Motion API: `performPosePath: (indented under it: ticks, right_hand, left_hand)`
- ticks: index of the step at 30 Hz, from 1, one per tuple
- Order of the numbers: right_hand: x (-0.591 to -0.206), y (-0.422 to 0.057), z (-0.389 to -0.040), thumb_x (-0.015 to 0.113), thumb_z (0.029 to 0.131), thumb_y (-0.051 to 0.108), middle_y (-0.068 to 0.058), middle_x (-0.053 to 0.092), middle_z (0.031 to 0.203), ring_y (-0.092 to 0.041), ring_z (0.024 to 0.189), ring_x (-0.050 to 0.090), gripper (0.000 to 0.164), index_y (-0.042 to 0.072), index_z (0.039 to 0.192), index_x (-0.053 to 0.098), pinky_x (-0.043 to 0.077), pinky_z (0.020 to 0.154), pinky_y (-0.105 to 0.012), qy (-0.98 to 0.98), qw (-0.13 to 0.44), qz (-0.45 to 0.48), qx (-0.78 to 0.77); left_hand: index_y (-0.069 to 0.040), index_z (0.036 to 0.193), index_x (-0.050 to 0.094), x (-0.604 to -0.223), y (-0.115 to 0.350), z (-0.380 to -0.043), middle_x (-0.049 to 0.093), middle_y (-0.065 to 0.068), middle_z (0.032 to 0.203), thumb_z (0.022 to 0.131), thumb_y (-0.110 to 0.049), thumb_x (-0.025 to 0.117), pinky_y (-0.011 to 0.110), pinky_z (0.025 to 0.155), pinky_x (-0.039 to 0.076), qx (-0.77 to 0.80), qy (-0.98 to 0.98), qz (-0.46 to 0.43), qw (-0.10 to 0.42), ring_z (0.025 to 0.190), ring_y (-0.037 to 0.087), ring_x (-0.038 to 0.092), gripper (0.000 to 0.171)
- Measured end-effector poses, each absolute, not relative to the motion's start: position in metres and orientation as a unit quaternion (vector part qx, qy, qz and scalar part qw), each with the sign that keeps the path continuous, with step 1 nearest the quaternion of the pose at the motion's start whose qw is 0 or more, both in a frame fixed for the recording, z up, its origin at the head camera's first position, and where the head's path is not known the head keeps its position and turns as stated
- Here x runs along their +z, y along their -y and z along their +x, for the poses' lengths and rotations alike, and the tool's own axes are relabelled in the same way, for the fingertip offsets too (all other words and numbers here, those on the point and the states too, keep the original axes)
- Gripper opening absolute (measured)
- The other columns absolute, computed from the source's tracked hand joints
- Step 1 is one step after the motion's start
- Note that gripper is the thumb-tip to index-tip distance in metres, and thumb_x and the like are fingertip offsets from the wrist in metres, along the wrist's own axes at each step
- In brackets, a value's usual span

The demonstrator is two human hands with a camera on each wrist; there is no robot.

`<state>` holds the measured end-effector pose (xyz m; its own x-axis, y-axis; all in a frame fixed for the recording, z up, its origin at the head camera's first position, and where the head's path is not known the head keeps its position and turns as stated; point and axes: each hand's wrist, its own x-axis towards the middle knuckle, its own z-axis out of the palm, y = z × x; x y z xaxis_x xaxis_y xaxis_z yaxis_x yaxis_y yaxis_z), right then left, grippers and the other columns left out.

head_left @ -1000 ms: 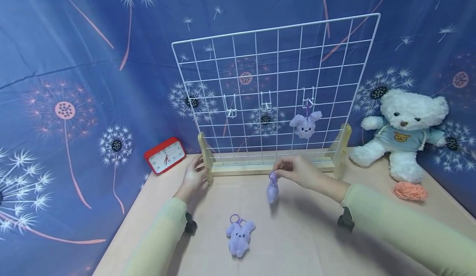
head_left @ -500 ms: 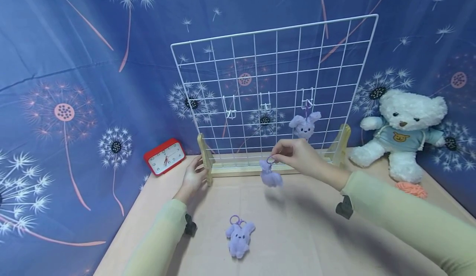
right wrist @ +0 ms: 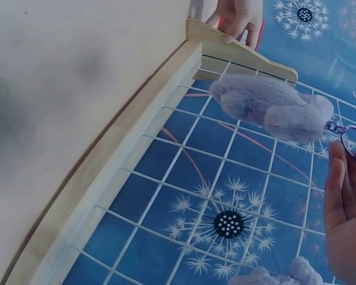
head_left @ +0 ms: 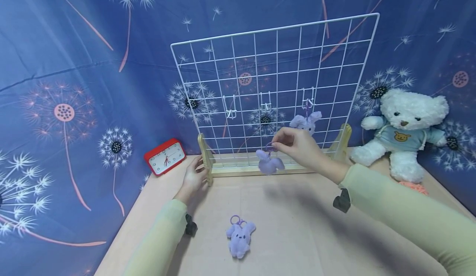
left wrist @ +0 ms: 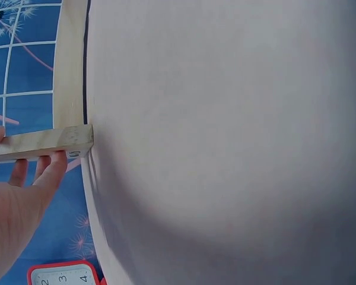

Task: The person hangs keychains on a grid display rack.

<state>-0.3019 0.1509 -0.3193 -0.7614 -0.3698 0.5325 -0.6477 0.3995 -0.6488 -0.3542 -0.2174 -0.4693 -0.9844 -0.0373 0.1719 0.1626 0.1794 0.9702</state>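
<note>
Left hand [head_left: 195,177]: thumb and fingers gripping pale wooden end post [head_left: 205,156] of white wire grid rack [head_left: 277,29]. Lavender plush keychain [head_left: 239,239] lying on pale surface [head_left: 297,234], long axis roughly front-to-back, ring end toward rack. Bare white middle hook [head_left: 265,107] above second lavender plush keychain [head_left: 270,165], dangling from purple ring [right wrist: 342,140] pinched by right hand [head_left: 299,146], nearer hand. Third lavender plush keychain [head_left: 305,121] hanging on right-hand white hook [head_left: 308,102], partly hidden. No containers visible.

Long, plain, pale yellow-green sleeves [head_left: 158,236] with a small black device [head_left: 342,201] at each cuff [head_left: 180,206].
</note>
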Motion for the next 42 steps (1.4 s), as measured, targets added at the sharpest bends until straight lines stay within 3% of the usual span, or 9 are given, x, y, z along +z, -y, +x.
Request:
performPosePath:
  ticks: [15, 23, 31, 42]
  right_hand:
    - [-0.297, -0.147, -0.311, 0.073, 0.093, 0.003, -0.005, 0.072, 0.087, -0.018, 0.077, 0.065, 0.003, 0.003, 0.097, 0.072, 0.054, 0.068, -0.019, 0.82, 0.19, 0.291, 0.454]
    - [-0.288, -0.144, -0.315, 0.072, 0.094, 0.005, -0.008, 0.073, 0.091, -0.019, 0.079, 0.067, 0.005, 0.002, 0.098, 0.071, 0.054, 0.07, -0.019, 0.817, 0.199, 0.272, 0.468]
    - [-0.278, -0.14, -0.315, 0.07, 0.097, 0.009, -0.012, 0.073, 0.095, -0.027, 0.085, 0.07, 0.011, -0.001, 0.103, 0.07, 0.055, 0.072, -0.018, 0.813, 0.189, 0.253, 0.49]
    - [-0.269, -0.135, -0.322, 0.07, 0.097, 0.005, -0.014, 0.074, 0.098, -0.018, 0.084, 0.071, 0.01, -0.002, 0.103, 0.071, 0.057, 0.076, -0.019, 0.791, 0.209, 0.235, 0.525]
  left_hand:
    - [0.0, 0.155, 0.037, -0.469, 0.216, -0.354, 0.044, 0.032, 0.148, 0.098, 0.009, 0.056, 0.054, 0.102, 0.049, -0.642, 0.761, -0.049, 0.075, 0.129, 0.051, 0.048, 0.061]
    - [0.002, 0.154, 0.038, -0.47, 0.218, -0.353, 0.046, 0.032, 0.146, 0.097, 0.011, 0.056, 0.038, 0.092, 0.051, -0.644, 0.759, -0.05, 0.077, 0.127, 0.051, 0.05, 0.061]
    - [0.001, 0.155, 0.036, -0.469, 0.219, -0.354, 0.043, 0.033, 0.148, 0.098, 0.009, 0.056, 0.048, 0.099, 0.051, -0.641, 0.763, -0.044, 0.075, 0.129, 0.052, 0.048, 0.061]
    - [0.007, 0.153, 0.035, -0.444, 0.212, -0.334, 0.041, 0.038, 0.147, 0.095, 0.014, 0.053, 0.059, 0.103, 0.046, -0.653, 0.753, -0.057, 0.057, 0.129, 0.055, 0.046, 0.061]
